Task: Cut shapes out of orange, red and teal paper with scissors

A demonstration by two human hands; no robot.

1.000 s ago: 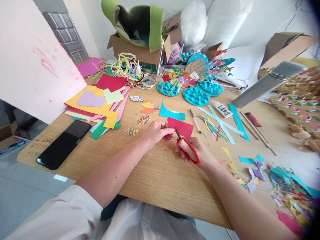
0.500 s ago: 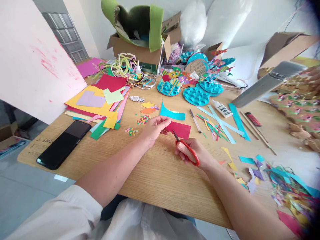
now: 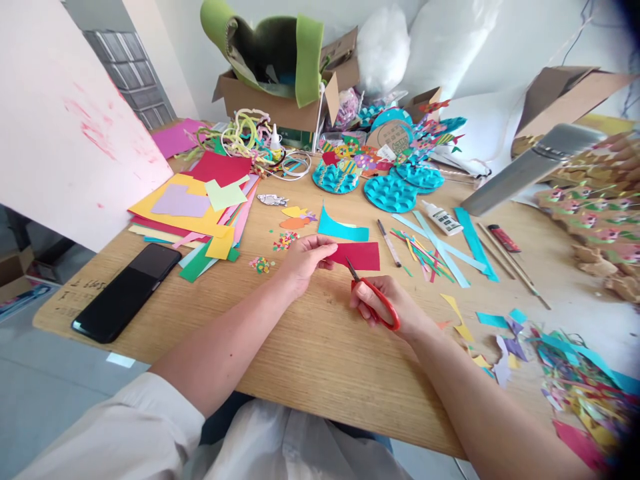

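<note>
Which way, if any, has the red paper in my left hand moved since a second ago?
Yes, slightly left: the red paper's right edge is now farther from the pen.

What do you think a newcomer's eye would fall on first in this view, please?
Probably the red scissors in the right hand, at the centre, beside the red paper pinched by the left hand. Next might come the large green piece atop the cardboard box at the back, and the black phone near the table's left end.
</note>
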